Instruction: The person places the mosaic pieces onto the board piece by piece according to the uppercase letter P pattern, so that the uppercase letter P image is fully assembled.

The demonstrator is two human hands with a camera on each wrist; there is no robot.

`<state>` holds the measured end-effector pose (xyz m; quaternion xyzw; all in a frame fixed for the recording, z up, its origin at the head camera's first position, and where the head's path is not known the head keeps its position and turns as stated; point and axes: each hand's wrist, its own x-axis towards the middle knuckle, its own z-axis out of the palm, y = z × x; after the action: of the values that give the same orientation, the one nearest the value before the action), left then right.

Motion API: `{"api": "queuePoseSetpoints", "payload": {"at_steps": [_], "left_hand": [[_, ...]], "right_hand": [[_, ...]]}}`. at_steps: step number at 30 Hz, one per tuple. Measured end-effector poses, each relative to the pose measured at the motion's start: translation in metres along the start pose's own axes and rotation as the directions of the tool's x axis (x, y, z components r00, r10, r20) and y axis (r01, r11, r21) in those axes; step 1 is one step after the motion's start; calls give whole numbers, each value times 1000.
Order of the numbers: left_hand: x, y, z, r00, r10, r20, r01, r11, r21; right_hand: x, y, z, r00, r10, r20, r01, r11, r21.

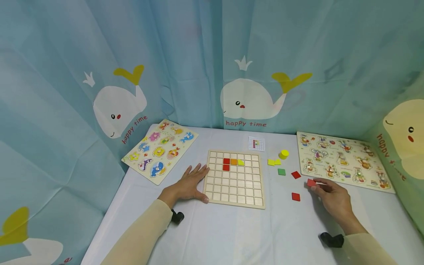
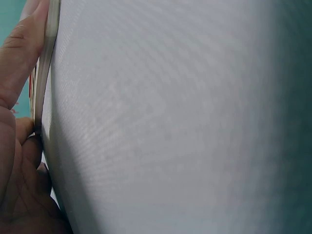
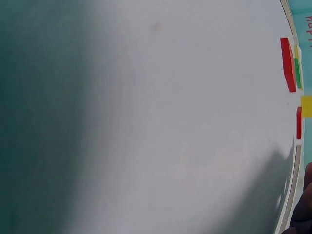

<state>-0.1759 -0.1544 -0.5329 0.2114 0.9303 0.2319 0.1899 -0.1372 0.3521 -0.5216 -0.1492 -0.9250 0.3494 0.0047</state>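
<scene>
My left hand (image 1: 190, 184) rests at the left edge of a wooden grid board (image 1: 236, 203), fingers spread, with thumb and fingertips touching its rim. In the grid sit two red tiles (image 1: 226, 164), an orange tile (image 1: 233, 162) and a yellow piece (image 1: 240, 162) with a slanted or rounded corner. Right of the board, my right hand (image 1: 334, 198) pinches a red square tile (image 1: 311, 183) between thumb and fingers, above the cloth. Close to it lie a red tile (image 1: 296, 175) and another red tile (image 1: 296, 197). In the right wrist view only some dark fingertips (image 3: 303, 209) show.
Yellow tiles (image 1: 274, 162), a green tile (image 1: 281, 172) and a yellow cylinder (image 1: 283, 154) lie beyond the red tiles. A small pattern card (image 1: 260, 144) is behind the board. Picture puzzles stand at left (image 1: 159, 151) and right (image 1: 342, 158), near the curtain (image 1: 198, 66).
</scene>
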Motion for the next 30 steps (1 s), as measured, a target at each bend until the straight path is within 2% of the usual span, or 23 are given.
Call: {"api": "queuePoseSetpoints", "payload": {"at_steps": [6, 18, 30], "left_hand": [[1, -1, 1, 1000, -9, 3, 9, 1000, 4], [2, -2, 1, 1000, -4, 4, 4, 1000, -3], [2, -1, 1, 1000, 0, 4, 0, 1000, 3]], "right_hand": [[1, -9, 5, 999, -7, 32, 7, 1000, 31], [5, -29, 15, 996, -87, 5, 87, 995, 43], [7, -55, 30, 992, -121, 23, 119, 989, 92]]}}
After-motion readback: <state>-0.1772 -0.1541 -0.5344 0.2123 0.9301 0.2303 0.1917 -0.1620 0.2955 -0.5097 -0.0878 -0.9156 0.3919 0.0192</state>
